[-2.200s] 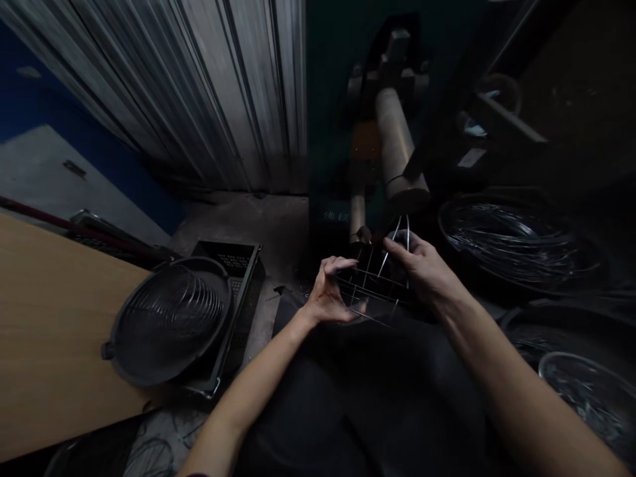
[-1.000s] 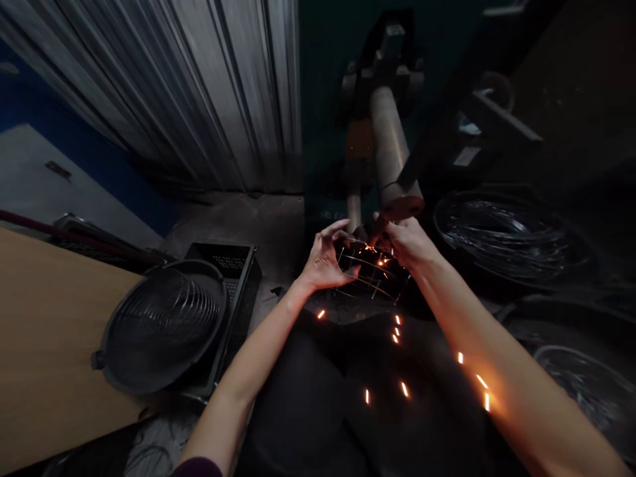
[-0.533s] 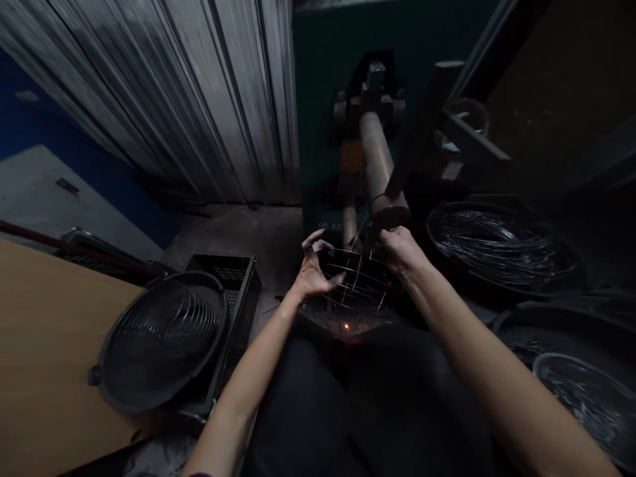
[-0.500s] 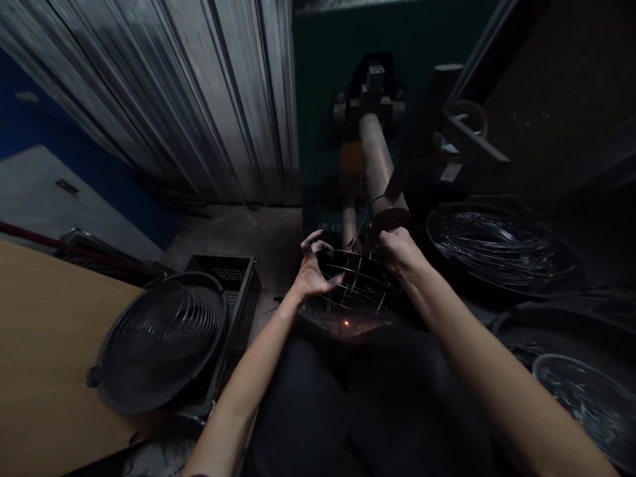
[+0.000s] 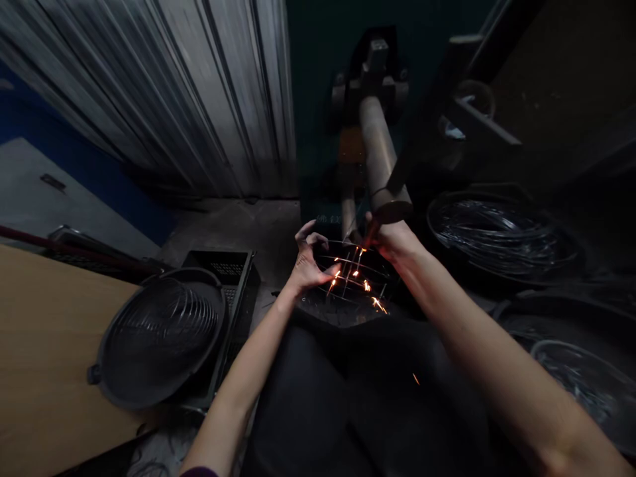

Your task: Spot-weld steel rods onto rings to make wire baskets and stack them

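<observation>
A round wire frame (image 5: 348,281) of thin curved rings and cross wires lies between my two hands, below the machine's thick metal cylinder (image 5: 380,152). My left hand (image 5: 311,265) is at the frame's left side, thumb and curled fingers around its edge. At the frame's upper right, just under the cylinder's end, is my right hand (image 5: 392,240); its fingers are bent and mostly hidden, so what they grip cannot be made out. Bright orange sparks (image 5: 366,285) fly across the frame. The thinner lower rod (image 5: 348,212) of the machine ends at the frame's far edge.
On the left, a black round tray (image 5: 149,391) with wire rings rests on a dark crate (image 5: 241,291). At right stand a basin (image 5: 432,225) of loose wires and a bowl (image 5: 541,346) of small metal pieces. Corrugated metal (image 5: 223,99) rises behind.
One small glow has given way to several sparks over the wire frame and one further down. The view has shifted slightly; both hands keep nearly the same places.
</observation>
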`<state>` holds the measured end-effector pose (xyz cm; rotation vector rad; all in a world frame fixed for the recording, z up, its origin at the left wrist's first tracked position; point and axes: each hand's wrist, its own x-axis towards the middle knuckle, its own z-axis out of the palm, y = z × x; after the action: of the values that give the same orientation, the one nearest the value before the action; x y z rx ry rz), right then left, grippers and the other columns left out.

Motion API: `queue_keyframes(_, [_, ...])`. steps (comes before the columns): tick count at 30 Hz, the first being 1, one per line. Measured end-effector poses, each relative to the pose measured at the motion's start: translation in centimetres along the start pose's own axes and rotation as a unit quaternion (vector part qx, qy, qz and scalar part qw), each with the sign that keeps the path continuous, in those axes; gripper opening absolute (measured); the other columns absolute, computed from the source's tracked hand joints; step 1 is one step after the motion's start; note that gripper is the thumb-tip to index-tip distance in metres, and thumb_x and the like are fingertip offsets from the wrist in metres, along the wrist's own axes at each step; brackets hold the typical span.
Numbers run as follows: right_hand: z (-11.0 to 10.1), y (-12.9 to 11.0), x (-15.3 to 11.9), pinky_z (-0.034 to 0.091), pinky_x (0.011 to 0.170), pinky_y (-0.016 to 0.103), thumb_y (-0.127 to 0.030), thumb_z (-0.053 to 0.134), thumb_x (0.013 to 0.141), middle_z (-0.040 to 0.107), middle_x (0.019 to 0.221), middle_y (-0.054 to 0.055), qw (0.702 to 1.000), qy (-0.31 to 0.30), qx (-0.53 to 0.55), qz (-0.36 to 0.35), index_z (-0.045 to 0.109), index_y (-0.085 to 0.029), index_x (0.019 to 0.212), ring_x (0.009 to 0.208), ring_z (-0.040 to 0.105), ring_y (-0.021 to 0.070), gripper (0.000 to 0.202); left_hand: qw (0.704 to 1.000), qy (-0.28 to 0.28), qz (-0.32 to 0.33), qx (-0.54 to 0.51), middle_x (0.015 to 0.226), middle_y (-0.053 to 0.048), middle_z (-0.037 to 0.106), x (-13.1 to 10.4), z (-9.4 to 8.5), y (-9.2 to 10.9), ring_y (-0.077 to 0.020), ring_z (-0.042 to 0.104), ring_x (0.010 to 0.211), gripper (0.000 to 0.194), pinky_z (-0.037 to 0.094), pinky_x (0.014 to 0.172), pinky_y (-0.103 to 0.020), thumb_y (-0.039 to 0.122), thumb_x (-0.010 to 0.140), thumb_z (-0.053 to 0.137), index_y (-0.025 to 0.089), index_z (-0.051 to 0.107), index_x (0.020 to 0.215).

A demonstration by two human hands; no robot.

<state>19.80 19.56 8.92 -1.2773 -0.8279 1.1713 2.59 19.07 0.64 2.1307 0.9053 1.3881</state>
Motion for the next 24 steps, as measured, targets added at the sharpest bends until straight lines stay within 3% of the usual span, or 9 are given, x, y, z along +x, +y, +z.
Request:
queue_keyframes(4, [-1.2,-0.8,1.3,0.021,0.036,0.016,-0.018,0.068,0.069,0.032,0.044,-0.009,0.997,-0.032,-0.029,0.064,0.035,-0.021,0.059,0.038,0.029,0.0046,0.035,1.0,-0.012,0.01,0.002,0.107,-0.008,0.048,0.2,-0.2,0.1,-0.0176,0.056,0.088,0.087,0.046,0.085,-0.038,0.05,0.068,0.072,0.018,0.022,0.131])
queue_keyframes(9, [-2.2,-1.7,3.1,0.019,0.036,0.015,-0.016,0.058,0.074,0.026,0.041,-0.008,0.987,-0.061,-0.048,0.143,0.028,-0.021,0.055,0.038,0.023,0.0045,0.037,0.999,-0.014,0.019,-0.029,0.094,-0.003,0.051,-0.3,-0.3,0.5,-0.0183,0.058,0.089,0.095,0.047,0.087,-0.04,0.043,0.07,0.072,0.018,0.009,0.137])
queue_keyframes(12, [-2.1,-1.9,3.2,0.021,0.036,0.016,-0.019,0.052,0.079,0.026,0.043,-0.007,0.98,-0.099,-0.041,0.167,0.024,-0.021,0.055,0.038,0.022,0.0053,0.038,0.998,-0.022,0.048,-0.038,0.1,-0.005,0.052,-1.3,0.0,0.5,-0.018,0.058,0.092,0.092,0.047,0.089,-0.039,0.037,0.07,0.072,0.02,0.012,0.137])
queue_keyframes(15, [-2.6,-2.6,2.5,0.02,0.037,0.015,-0.018,0.05,0.082,0.03,0.046,-0.006,0.981,-0.099,-0.027,0.165,0.026,-0.02,0.056,0.038,0.022,0.0047,0.035,0.996,-0.065,0.061,-0.032,0.115,-0.012,0.053,-2.3,0.1,0.5,-0.0206,0.059,0.103,0.091,0.045,0.094,-0.041,0.035,0.072,0.07,0.02,0.011,0.14])
queue_keyframes(18, [-4.3,-3.6,0.6,0.017,0.036,0.014,-0.018,0.049,0.085,0.033,0.048,-0.006,0.98,-0.092,-0.015,0.173,0.039,-0.019,0.062,0.038,0.022,0.0044,0.026,0.99,-0.124,0.07,-0.018,0.129,-0.017,0.051,-3.3,-1.0,1.1,-0.0267,0.052,0.121,0.094,0.035,0.107,-0.049,0.039,0.071,0.071,0.02,0.014,0.143])
queue_keyframes(20, [-5.7,-3.3,-1.9,0.017,0.036,0.014,-0.025,0.053,0.086,0.035,0.05,-0.007,0.983,-0.091,-0.017,0.161,0.048,-0.018,0.071,0.038,0.023,0.0044,0.017,0.978,-0.199,0.06,-0.012,0.137,-0.017,0.048,-4.0,-2.6,2.4,-0.0324,0.039,0.134,0.099,0.023,0.114,-0.055,0.046,0.064,0.077,0.022,0.023,0.144])
queue_keyframes(22, [-6.3,-1.9,-5.4,0.021,0.036,0.015,-0.035,0.059,0.083,0.04,0.054,-0.006,0.989,-0.079,-0.044,0.114,0.052,-0.018,0.078,0.039,0.028,0.0049,0.019,0.963,-0.266,0.0,-0.041,0.146,-0.017,0.04,-4.6,-4.3,4.7,-0.0351,0.027,0.141,0.103,0.017,0.116,-0.055,0.053,0.06,0.079,0.022,0.028,0.145])
queue_keyframes(24, [-5.8,0.7,-9.4,0.033,0.04,0.018,-0.042,0.06,0.082,0.05,0.061,-0.002,0.992,-0.06,-0.11,0.029,0.055,-0.019,0.081,0.044,0.04,0.0077,0.023,0.95,-0.278,-0.094,-0.107,0.149,-0.016,0.036,-4.7,-5.1,7.5,-0.0324,0.026,0.143,0.09,0.021,0.116,-0.05,0.057,0.07,0.069,0.021,0.033,0.145])
